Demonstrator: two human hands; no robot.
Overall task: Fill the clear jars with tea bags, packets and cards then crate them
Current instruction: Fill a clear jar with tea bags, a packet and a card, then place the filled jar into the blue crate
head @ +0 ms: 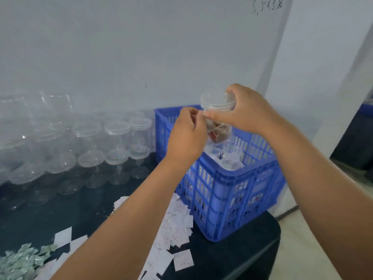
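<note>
At the near left edge of the dark desk (222, 259) lies a heap of small silvery-green foil packets (18, 263). Just beyond them and to the right, flat white paper cards (177, 235) are scattered loosely, reaching up to the near left corner of the crate. The blue slatted plastic crate (232, 199) stands at the desk's right end. Pale, blurred contents (230, 160) show inside it, too unclear to tell apart.

Both forearms reach up from the bottom edge and meet above the crate's far half. There they hold a clear plastic jar (218, 118) in the air, upright and tilted slightly. The left hand (186, 136) has its fingers curled against the jar's left side, with thumb and forefinger pinched together at the neck. The right hand (242, 114) wraps over the clear screw lid (217, 101) from the right, with fingers curled round the rim and the thumb pressed just under it at the front. Through the jar's wall show brown tea bags (219, 132) with pale strings and something red low down.

Farther left, rows of empty clear jars (117, 138) with lids on are stacked in two tiers against the pale grey wall (141, 47). The wall bears dark handwritten figures (267, 6) near the top.
</note>
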